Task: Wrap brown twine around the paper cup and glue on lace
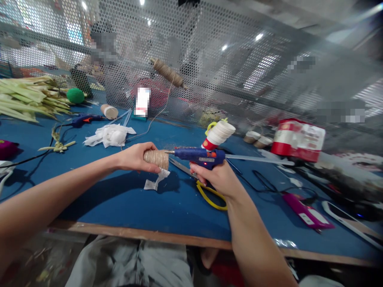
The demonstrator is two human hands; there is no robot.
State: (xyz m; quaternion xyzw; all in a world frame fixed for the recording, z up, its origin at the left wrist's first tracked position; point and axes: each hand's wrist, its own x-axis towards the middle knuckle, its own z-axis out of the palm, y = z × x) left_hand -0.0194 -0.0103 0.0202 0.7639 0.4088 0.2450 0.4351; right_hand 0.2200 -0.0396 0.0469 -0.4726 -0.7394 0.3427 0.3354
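Note:
My left hand [137,156] is wrapped round a twine-covered cup [158,159] lying on its side above the table. A scrap of white cloth [157,180] hangs from below the cup. In my right hand [217,173] is a blue hot glue gun [199,156] with a small red light. Its metal tip points left, at the edge of the twine-covered cup; whether they touch I cannot tell. A clear glue stick [254,158] juts from the gun's back. Scissors with yellow handles [211,196] lie under the right hand.
Behind stand a stack of white paper cups [220,135] and a phone [141,105]. A twine spool [168,73] hangs on the mesh screen. White cloth [109,135], another glue gun [85,119] and husks [30,97] lie left. A purple box [306,211] and cables are right.

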